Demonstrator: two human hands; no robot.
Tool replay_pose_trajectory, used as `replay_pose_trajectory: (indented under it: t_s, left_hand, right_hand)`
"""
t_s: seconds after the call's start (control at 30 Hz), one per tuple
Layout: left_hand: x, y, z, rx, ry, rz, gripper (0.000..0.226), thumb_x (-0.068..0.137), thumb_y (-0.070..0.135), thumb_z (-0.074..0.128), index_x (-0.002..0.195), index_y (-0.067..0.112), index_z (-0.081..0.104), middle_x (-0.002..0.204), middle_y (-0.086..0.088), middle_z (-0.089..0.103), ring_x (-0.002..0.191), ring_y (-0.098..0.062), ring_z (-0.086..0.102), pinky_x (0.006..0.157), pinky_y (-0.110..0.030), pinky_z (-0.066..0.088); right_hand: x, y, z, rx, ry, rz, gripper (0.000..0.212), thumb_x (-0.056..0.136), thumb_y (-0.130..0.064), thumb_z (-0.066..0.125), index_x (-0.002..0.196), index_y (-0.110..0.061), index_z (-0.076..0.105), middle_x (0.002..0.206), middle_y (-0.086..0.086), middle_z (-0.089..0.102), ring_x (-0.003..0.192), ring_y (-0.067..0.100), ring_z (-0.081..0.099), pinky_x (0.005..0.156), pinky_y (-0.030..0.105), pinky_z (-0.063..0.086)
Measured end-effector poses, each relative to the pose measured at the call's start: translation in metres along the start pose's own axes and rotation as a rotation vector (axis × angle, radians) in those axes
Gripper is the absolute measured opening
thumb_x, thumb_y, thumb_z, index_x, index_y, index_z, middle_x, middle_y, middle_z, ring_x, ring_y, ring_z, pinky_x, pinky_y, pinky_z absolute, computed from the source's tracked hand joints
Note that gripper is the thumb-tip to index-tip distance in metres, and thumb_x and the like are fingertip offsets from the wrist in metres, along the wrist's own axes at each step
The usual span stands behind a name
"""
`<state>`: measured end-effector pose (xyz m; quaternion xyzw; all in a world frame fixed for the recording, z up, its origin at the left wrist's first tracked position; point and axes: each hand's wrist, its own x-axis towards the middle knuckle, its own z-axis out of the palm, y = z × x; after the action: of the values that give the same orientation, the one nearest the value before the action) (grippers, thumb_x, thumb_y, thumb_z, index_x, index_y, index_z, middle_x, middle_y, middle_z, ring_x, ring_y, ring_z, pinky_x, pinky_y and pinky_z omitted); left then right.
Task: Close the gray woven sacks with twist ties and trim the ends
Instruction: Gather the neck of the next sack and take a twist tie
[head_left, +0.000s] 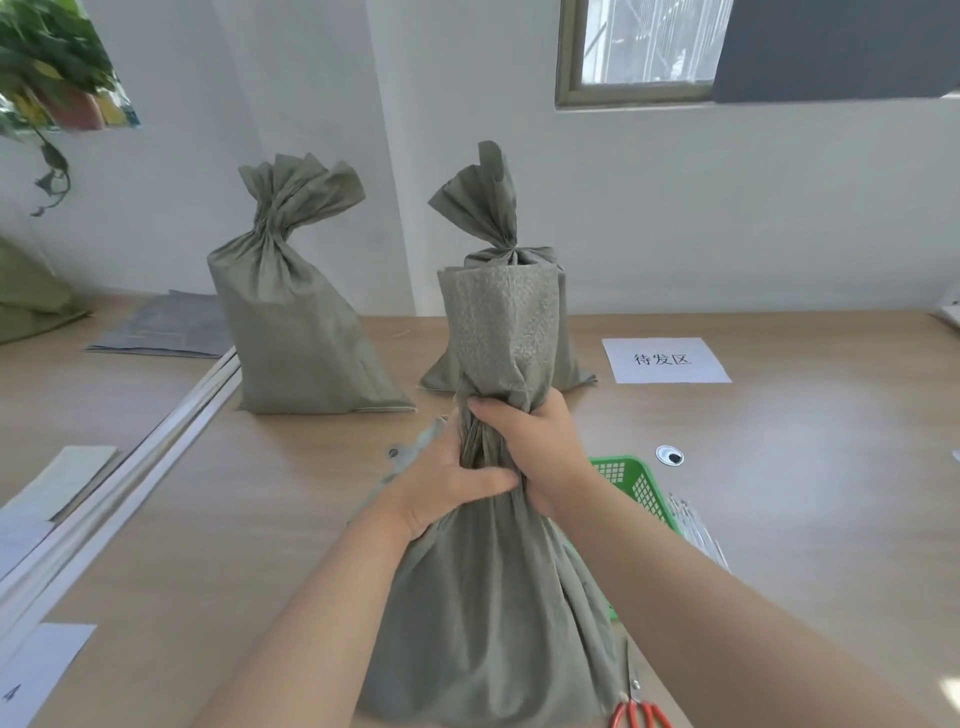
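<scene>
A gray woven sack (483, 613) stands on the table right in front of me, its open top rising above my hands. My left hand (447, 483) grips the gathered neck from the left, thumb across the front. My right hand (535, 441) grips the same neck from the right, just above the left hand. Two other gray sacks stand farther back: one on the left (291, 332) and one in the middle (498, 244), both with bunched necks. Red-handled scissors (636, 706) lie at the sack's lower right.
A green plastic basket (634, 483) sits right of the sack with white ties (696, 530) beside it. A paper label (665, 359) lies at the back right. White strips (130, 467) and papers run along the left. The wall stands close behind the table.
</scene>
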<state>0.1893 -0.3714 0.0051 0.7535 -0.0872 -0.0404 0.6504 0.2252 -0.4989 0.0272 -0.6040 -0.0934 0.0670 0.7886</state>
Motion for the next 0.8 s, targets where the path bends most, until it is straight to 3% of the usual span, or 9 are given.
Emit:
replay_pose_trajectory:
  t_s: [0.1, 0.23, 0.33, 0.4, 0.5, 0.6, 0.7, 0.77, 0.8]
  left_hand:
    - [0.003, 0.003, 0.001, 0.119, -0.085, -0.062, 0.078, 0.069, -0.012, 0.085, 0.135, 0.01, 0.049, 0.102, 0.01, 0.076, 0.102, -0.003, 0.071, 0.083, -0.017, 0.054]
    - [0.016, -0.001, 0.008, 0.323, 0.028, -0.094, 0.079, 0.064, 0.013, 0.095, 0.127, 0.029, 0.05, 0.106, 0.023, 0.068, 0.109, 0.001, 0.066, 0.079, -0.008, 0.049]
    - [0.022, -0.008, 0.011, 0.415, 0.065, -0.114, 0.06, 0.075, 0.022, 0.085, 0.116, 0.043, 0.048, 0.106, 0.026, 0.062, 0.108, -0.002, 0.063, 0.085, -0.016, 0.052]
    - [0.026, -0.01, 0.013, 0.579, 0.064, -0.086, 0.039, 0.083, 0.026, 0.073, 0.118, 0.035, 0.057, 0.105, 0.017, 0.064, 0.106, -0.005, 0.061, 0.087, -0.026, 0.054]
    - [0.028, -0.009, 0.01, 0.689, 0.029, -0.113, 0.026, 0.09, 0.025, 0.061, 0.116, 0.018, 0.06, 0.101, 0.006, 0.063, 0.098, -0.011, 0.059, 0.08, -0.032, 0.051]
    - [0.027, -0.01, 0.005, 0.637, -0.01, -0.166, 0.018, 0.092, 0.02, 0.058, 0.106, 0.011, 0.063, 0.098, -0.01, 0.07, 0.096, -0.028, 0.067, 0.078, -0.041, 0.054]
    - [0.024, -0.008, 0.003, 0.617, -0.023, -0.159, 0.018, 0.097, 0.02, 0.057, 0.112, 0.013, 0.065, 0.103, -0.005, 0.072, 0.101, -0.023, 0.066, 0.091, -0.04, 0.053]
    - [0.023, -0.01, 0.003, 0.62, -0.033, -0.151, 0.014, 0.096, 0.021, 0.056, 0.099, 0.022, 0.069, 0.093, 0.004, 0.075, 0.094, -0.016, 0.068, 0.091, -0.04, 0.055]
    - [0.024, -0.011, 0.002, 0.621, -0.03, -0.165, 0.016, 0.095, 0.02, 0.055, 0.09, 0.024, 0.07, 0.084, 0.007, 0.076, 0.087, -0.013, 0.069, 0.086, -0.039, 0.056]
  right_hand:
    - [0.001, -0.001, 0.007, 0.012, 0.016, -0.02, 0.022, 0.084, 0.005, 0.069, 0.09, -0.016, 0.073, 0.084, 0.003, 0.076, 0.09, 0.023, 0.074, 0.083, 0.04, 0.06]
    - [0.004, 0.001, 0.012, -0.003, 0.013, -0.055, 0.035, 0.086, 0.002, 0.067, 0.066, -0.025, 0.074, 0.065, -0.005, 0.071, 0.076, 0.02, 0.069, 0.087, 0.044, 0.056]
    - [0.004, 0.001, 0.012, -0.043, -0.041, -0.068, 0.025, 0.083, 0.001, 0.073, 0.069, -0.018, 0.068, 0.059, -0.016, 0.065, 0.065, 0.003, 0.062, 0.072, 0.025, 0.052]
    - [0.004, 0.0, 0.01, -0.058, -0.091, -0.073, 0.028, 0.078, 0.002, 0.079, 0.083, -0.023, 0.067, 0.066, -0.018, 0.069, 0.068, -0.002, 0.066, 0.066, 0.016, 0.05]
    - [0.007, 0.001, 0.009, -0.082, -0.109, -0.073, 0.039, 0.075, 0.001, 0.082, 0.098, -0.028, 0.069, 0.088, -0.017, 0.076, 0.088, -0.003, 0.07, 0.075, 0.017, 0.056]
    - [0.008, 0.002, 0.011, -0.125, -0.09, -0.037, 0.03, 0.079, -0.002, 0.079, 0.089, -0.028, 0.068, 0.067, -0.017, 0.068, 0.065, 0.0, 0.063, 0.062, 0.021, 0.052]
    - [0.007, 0.007, 0.008, -0.042, -0.047, 0.014, 0.022, 0.078, -0.012, 0.081, 0.081, -0.029, 0.068, 0.065, -0.009, 0.065, 0.062, 0.011, 0.06, 0.061, 0.026, 0.048]
    - [0.004, 0.008, 0.003, -0.035, -0.039, 0.021, 0.022, 0.08, -0.012, 0.08, 0.085, -0.031, 0.07, 0.075, -0.016, 0.072, 0.07, 0.002, 0.067, 0.06, 0.018, 0.051]
    - [0.002, 0.008, 0.001, -0.093, -0.049, 0.014, 0.021, 0.081, -0.012, 0.08, 0.083, -0.03, 0.069, 0.07, -0.018, 0.07, 0.064, -0.004, 0.064, 0.052, 0.013, 0.047]
